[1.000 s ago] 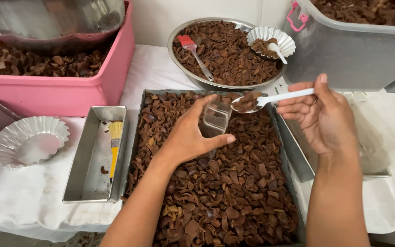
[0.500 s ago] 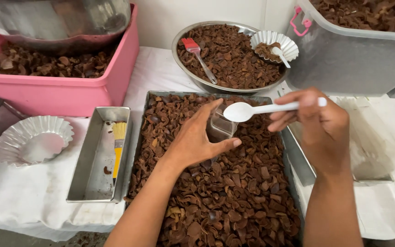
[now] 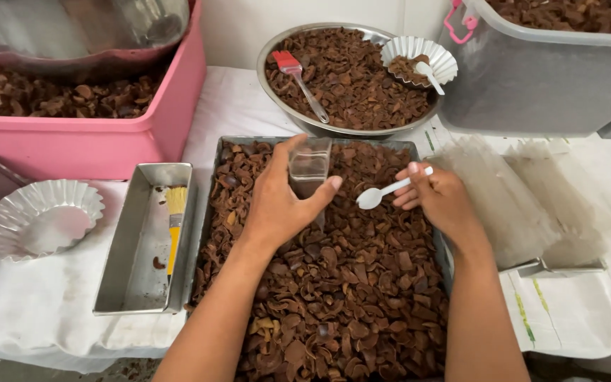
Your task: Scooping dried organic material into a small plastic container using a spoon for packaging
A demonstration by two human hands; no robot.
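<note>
A metal tray in front of me is heaped with brown dried pieces. My left hand holds a small clear plastic cup upright over the tray's far half; a little brown fill shows in its bottom. My right hand grips a white plastic spoon by the handle, its empty bowl pointing left, low over the pieces and just right of the cup.
A narrow metal tin holding a yellow brush lies left of the tray. A fluted foil dish is far left. Behind stand a pink tub, a steel bowl of brown pieces with a red brush, and a grey bin. Clear bags lie right.
The spoon tipped its brown load at the cup, came away empty, and my right hand has dropped it down toward the pieces. My left hand kept the cup in place.
</note>
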